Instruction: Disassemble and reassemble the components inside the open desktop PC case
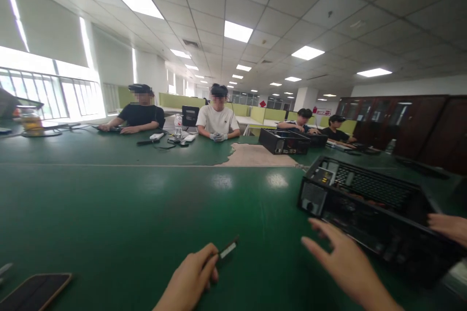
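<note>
My left hand is closed in a pinch on one end of a RAM stick, a thin dark strip with a white label. The stick is held over the green tabletop, pointing up and to the right. Fingers apart and holding nothing, my right hand reaches toward the near side of a black computer case. I cannot tell whether it touches the case. The case lies on its side with its top uncovered, showing a perforated wall and, at its left end, a power supply and a round fan opening.
Another person's hand is at the case's right end. A dark phone-like slab lies at the lower left. Across the green table, people sit near a second case, a water bottle and a jar.
</note>
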A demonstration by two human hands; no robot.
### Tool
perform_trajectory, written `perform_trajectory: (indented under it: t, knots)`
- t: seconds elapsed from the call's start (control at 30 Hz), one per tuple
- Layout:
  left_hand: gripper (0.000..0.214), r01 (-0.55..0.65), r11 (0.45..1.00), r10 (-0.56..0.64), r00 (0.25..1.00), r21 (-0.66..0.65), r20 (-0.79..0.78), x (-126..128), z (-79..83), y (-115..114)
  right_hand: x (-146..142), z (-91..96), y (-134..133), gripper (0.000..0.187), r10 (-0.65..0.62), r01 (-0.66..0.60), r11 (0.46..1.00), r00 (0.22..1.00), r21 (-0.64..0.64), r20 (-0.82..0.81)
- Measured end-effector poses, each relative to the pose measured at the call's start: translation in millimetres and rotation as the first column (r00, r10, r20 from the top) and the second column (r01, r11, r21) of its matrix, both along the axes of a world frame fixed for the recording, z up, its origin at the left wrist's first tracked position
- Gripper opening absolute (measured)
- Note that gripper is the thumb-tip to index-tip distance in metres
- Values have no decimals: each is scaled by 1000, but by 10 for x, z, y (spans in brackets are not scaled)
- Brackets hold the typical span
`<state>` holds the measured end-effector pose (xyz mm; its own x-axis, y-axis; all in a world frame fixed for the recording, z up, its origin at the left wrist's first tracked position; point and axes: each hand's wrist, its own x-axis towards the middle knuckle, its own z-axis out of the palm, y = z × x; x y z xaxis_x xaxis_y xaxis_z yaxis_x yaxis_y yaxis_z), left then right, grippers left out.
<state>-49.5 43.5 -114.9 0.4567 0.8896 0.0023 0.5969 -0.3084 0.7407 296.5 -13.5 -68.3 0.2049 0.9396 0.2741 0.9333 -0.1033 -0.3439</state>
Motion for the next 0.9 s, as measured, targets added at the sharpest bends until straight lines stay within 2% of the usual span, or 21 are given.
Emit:
perform_trajectory:
  t: [0.03, 0.07, 0.1, 0.13, 0.2, 0.27, 0.37, 0.47, 0.53, 0.6, 0.7, 0.8, 0.9]
  knots:
    - [30, 4, 999, 0, 997, -49, 79, -41, -13, 22, 327, 145, 65, 69, -97, 82, 992, 983, 94, 158]
    - [28, -6, 997, 17, 991, -76, 136, -82, -20, 41, 642, 266, 146, 78, -180, 136, 978, 932, 156, 313]
    - [27, -28, 996, 42, 984, -81, 176, -118, -19, 57, 921, 357, 236, 82, -209, 157, 975, 886, 157, 414]
    - [28, -52, 996, 67, 977, -77, 202, -151, -8, 73, 1144, 418, 327, 79, -195, 163, 981, 862, 107, 468]
    - [31, -108, 992, 119, 965, -60, 236, -196, 46, 109, 1385, 466, 484, 66, -161, 199, 979, 875, -35, 457]
    - [36, -152, 987, 158, 956, -44, 249, -214, 140, 162, 1381, 451, 575, 56, -205, 263, 959, 897, -102, 391]
    - [39, -179, 984, 171, 957, 13, 233, -191, 364, 283, 1145, 383, 534, 53, -297, 339, 939, 878, -50, 375]
    - [40, -209, 971, 177, 955, 117, 240, -78, 715, 412, 840, 303, 272, 47, -264, 290, 957, 876, -3, 404]
    - [39, -231, 954, 181, 952, 193, 246, 67, 1010, 460, 583, 252, 31, 43, -185, 180, 982, 891, 51, 414]
    - [37, -203, 943, 139, 960, 263, 241, 244, 1311, 454, 263, 212, -195, 40, -74, 23, 992, 904, 125, 421]
    - [33, -75, 922, 3, 983, 379, 185, 466, 1664, 357, -252, 179, -432, 37, 72, -204, 946, 888, 250, 454]
    - [33, 43, 882, -69, 997, 470, 38, 549, 1816, 230, -629, 160, -582, 31, 178, -372, 868, 851, 330, 494]
    - [31, 132, 873, -37, 978, 469, -206, 579, 1814, 139, -801, 108, -729, 30, 203, -448, 810, 819, 378, 537]
